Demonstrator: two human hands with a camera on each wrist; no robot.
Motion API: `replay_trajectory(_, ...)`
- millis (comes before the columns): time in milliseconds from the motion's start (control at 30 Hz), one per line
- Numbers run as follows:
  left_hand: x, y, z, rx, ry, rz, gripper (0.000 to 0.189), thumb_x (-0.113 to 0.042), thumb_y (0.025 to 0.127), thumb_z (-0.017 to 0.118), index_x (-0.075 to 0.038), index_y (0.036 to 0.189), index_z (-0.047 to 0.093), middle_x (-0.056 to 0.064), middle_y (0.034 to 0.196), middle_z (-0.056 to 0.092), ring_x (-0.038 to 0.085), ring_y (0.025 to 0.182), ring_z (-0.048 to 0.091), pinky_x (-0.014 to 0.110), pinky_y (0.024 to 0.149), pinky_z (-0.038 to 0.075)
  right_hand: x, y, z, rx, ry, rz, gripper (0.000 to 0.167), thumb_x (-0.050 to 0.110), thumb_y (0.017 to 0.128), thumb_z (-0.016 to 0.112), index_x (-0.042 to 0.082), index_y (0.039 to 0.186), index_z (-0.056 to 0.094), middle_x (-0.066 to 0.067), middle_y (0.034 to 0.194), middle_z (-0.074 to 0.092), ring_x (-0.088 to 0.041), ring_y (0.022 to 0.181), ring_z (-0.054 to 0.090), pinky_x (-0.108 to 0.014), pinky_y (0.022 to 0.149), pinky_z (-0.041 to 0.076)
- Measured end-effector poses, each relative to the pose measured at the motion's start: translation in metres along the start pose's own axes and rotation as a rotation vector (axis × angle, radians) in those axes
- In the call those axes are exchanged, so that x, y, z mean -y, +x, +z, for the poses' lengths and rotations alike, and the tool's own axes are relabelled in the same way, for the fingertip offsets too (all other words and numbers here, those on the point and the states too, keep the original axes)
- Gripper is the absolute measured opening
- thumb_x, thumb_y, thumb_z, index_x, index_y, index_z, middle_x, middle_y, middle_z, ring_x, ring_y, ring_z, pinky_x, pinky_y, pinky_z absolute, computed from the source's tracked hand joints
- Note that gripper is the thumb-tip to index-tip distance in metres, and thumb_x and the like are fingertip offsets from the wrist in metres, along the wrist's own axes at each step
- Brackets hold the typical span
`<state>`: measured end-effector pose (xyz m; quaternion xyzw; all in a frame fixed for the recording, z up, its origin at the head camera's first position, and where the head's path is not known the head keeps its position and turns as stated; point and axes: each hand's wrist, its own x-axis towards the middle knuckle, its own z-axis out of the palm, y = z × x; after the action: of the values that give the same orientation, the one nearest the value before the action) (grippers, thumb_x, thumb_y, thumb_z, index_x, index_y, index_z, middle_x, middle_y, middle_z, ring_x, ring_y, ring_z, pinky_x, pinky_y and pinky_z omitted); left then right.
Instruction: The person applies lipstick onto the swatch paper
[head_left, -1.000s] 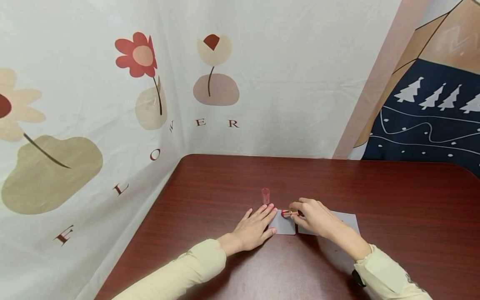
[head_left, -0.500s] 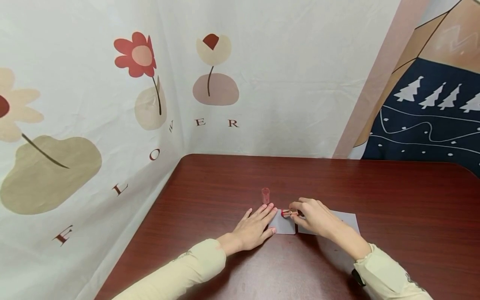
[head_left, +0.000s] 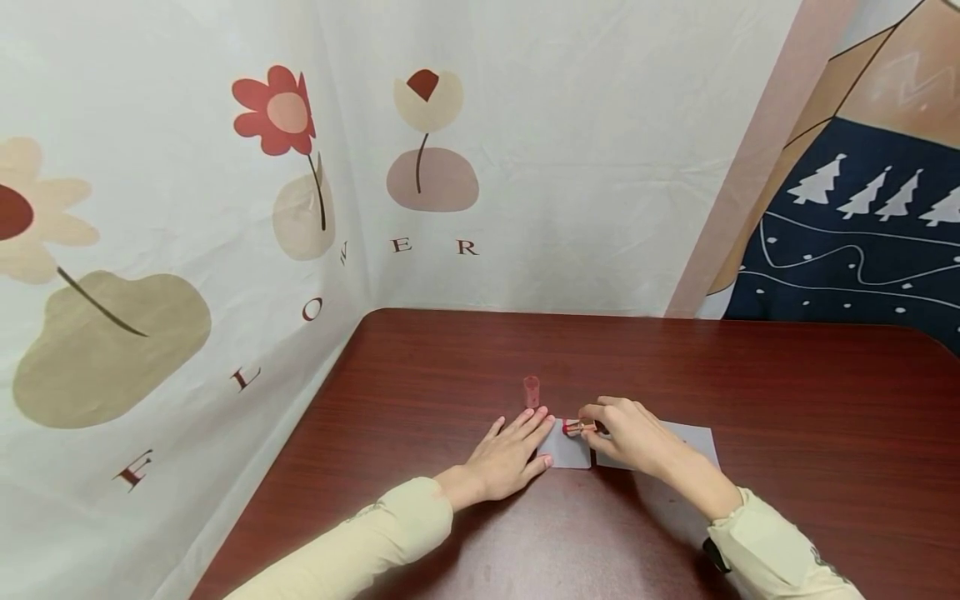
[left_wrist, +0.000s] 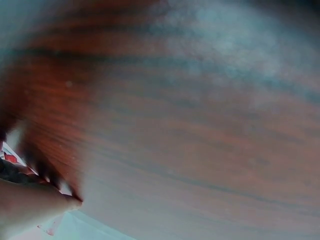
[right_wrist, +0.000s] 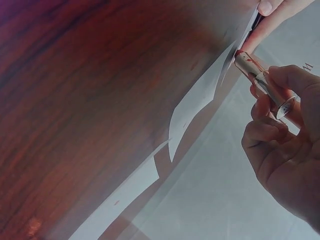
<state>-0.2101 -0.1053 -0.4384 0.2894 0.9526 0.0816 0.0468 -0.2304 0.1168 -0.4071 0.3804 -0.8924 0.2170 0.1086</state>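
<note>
My right hand [head_left: 630, 435] pinches a lipstick [head_left: 582, 427] with a gold-toned tube between thumb and fingers. Its red end points left and lies at the upper part of a small white card [head_left: 568, 454]. In the right wrist view the tube [right_wrist: 269, 86] slants, its base toward the palm. Flat on the table, my left hand [head_left: 508, 458] has its fingers spread, with fingertips and thumb at the card's left edge. A thumb [left_wrist: 35, 206] shows at the lower left of the left wrist view. Behind the left fingertips stands a translucent pink cap [head_left: 532, 392].
A larger white sheet [head_left: 699, 442] with small red marks lies partly under my right hand and forearm, just right of the card. The dark red-brown table [head_left: 450, 358] meets a printed cloth wall [head_left: 570, 208] at the back and left.
The lipstick's red end has shifted very slightly toward me on the card. Both hands otherwise stay in place, and the cap has not moved.
</note>
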Motion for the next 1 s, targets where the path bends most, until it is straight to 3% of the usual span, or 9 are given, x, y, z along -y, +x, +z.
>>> replay_trajectory(367,0.0009,0.0010,0.0000,0.003,0.019,-0.003,0.057,-0.042,0.099,0.036,-0.016,0.148,0.026,-0.001,0.153,0.019,0.015,0.139,0.015,0.047,0.108,0.018,-0.0012,0.0006,0.0016,-0.023,0.010,-0.023,0.013,0.006,0.081,0.066,0.001,0.093,0.069,-0.003,0.080,0.062,-0.008,0.062,0.055,-0.020,0.052,0.045)
replay_trajectory(1000,0.0011,-0.0008,0.0002,0.010,0.005,-0.008,0.057,-0.043,0.099,0.036,-0.017,0.149,0.026,-0.001,0.153,0.019,0.015,0.140,0.014,0.047,0.108,0.017,0.0021,-0.0020,0.0004,0.011,0.022,-0.006,0.015,0.006,0.082,0.066,-0.001,0.096,0.068,-0.001,0.080,0.060,-0.009,0.064,0.057,-0.020,0.054,0.046)
